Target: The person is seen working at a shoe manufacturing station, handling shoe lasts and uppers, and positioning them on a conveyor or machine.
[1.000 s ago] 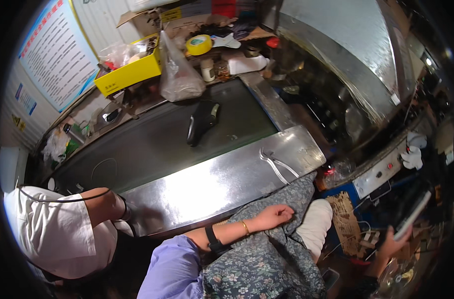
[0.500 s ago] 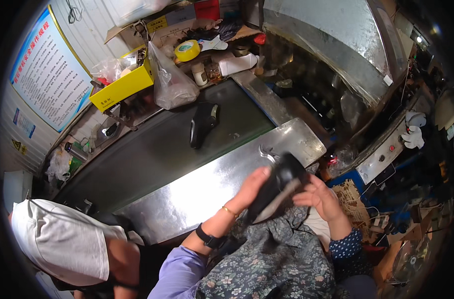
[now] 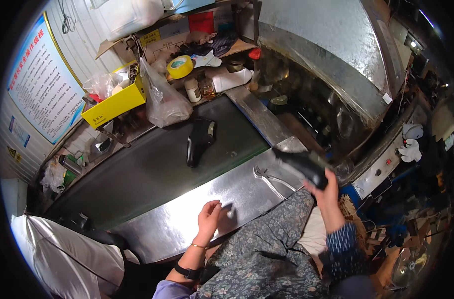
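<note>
My right hand grips a black shoe by one end, above the right part of the shiny metal ledge; motion smears it slightly. My left hand is over the ledge, away from the shoe. Its fingers are curled together; whether anything small sits between them I cannot make out. Between my hands, a pair of metal pincers lies on the ledge, handles toward me. Another black shoe lies on the dark conveyor belt beyond.
A person in a white shirt is close at my left. Along the belt's far side are a yellow box, a hanging plastic bag, yellow tape and a small white bottle. A metal-hooded machine stands at the back right.
My left hand has come off the shoe and moved left and down over the ledge. My right hand has taken the shoe to the right. The pincers, mostly hidden before, now show fully.
</note>
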`<state>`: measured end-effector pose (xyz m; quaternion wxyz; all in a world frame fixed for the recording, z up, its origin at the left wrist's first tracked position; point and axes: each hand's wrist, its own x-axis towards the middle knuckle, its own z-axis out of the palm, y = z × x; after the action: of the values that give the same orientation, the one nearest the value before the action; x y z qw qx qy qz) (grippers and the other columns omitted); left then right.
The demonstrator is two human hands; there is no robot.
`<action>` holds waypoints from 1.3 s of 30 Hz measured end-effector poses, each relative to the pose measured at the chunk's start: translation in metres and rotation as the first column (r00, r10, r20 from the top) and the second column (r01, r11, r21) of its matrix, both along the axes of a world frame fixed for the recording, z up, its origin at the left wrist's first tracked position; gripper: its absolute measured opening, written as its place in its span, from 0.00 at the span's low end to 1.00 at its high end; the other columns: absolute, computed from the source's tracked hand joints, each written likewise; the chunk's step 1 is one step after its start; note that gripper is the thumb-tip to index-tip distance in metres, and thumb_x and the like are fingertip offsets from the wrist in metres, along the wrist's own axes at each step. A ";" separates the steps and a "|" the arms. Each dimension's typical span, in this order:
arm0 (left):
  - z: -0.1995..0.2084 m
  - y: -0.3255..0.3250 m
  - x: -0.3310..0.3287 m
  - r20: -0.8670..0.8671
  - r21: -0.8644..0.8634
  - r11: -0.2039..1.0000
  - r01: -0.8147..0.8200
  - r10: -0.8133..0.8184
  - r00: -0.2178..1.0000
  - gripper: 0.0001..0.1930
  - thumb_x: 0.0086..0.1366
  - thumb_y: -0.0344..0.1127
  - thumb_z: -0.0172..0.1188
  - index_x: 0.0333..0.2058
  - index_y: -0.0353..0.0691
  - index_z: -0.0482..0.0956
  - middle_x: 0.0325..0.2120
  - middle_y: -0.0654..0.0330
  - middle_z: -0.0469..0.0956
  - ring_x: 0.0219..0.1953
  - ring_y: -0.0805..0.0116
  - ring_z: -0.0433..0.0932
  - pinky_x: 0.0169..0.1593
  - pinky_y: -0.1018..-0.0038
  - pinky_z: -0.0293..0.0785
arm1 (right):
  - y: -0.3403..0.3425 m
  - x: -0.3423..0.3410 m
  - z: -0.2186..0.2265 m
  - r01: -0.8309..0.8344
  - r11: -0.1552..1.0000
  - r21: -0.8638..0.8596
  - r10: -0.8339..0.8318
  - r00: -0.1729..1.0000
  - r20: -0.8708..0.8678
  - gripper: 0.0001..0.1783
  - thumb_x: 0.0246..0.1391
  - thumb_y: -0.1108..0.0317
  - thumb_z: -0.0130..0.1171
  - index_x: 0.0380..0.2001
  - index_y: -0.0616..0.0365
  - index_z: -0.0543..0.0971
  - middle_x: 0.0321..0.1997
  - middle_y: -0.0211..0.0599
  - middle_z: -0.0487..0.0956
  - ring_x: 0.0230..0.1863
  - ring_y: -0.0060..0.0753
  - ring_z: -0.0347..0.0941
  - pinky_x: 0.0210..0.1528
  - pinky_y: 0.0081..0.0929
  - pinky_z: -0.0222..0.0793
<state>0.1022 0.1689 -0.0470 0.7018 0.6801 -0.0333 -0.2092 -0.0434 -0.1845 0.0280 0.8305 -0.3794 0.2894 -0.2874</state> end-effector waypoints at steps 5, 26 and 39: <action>-0.016 -0.011 0.001 0.040 0.138 0.978 0.156 -0.162 0.986 0.12 0.67 0.32 0.59 0.46 0.34 0.78 0.38 0.61 0.80 0.41 0.75 0.77 0.47 0.78 0.74 | -0.102 0.096 -0.048 -0.080 0.749 -0.658 -0.163 0.940 -0.300 0.26 0.57 0.62 0.61 0.58 0.56 0.70 0.51 0.33 0.77 0.44 0.28 0.74 0.41 0.27 0.73; -0.011 -0.067 0.172 -0.378 -0.254 0.965 0.060 -0.156 0.912 0.23 0.58 0.41 0.65 0.47 0.30 0.75 0.38 0.48 0.81 0.39 0.57 0.81 0.40 0.68 0.78 | 0.069 -0.214 -0.053 -0.265 0.849 -0.457 -0.061 0.810 -0.584 0.09 0.59 0.76 0.55 0.42 0.67 0.79 0.40 0.37 0.80 0.35 0.26 0.78 0.39 0.22 0.75; 0.051 -0.088 -0.095 -0.347 -0.554 0.638 0.534 -0.761 0.549 0.37 0.71 0.60 0.44 0.66 0.35 0.58 0.65 0.51 0.61 0.66 0.64 0.60 0.69 0.68 0.53 | 0.020 -0.088 0.065 0.025 0.355 -0.935 -0.112 0.994 -0.016 0.29 0.60 0.55 0.60 0.54 0.70 0.74 0.54 0.46 0.78 0.54 0.34 0.74 0.57 0.30 0.69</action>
<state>0.0069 0.0809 0.0041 0.6662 0.3728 -0.1239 -0.6339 -0.1313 -0.1644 0.0933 0.4448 -0.7813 0.1228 -0.4203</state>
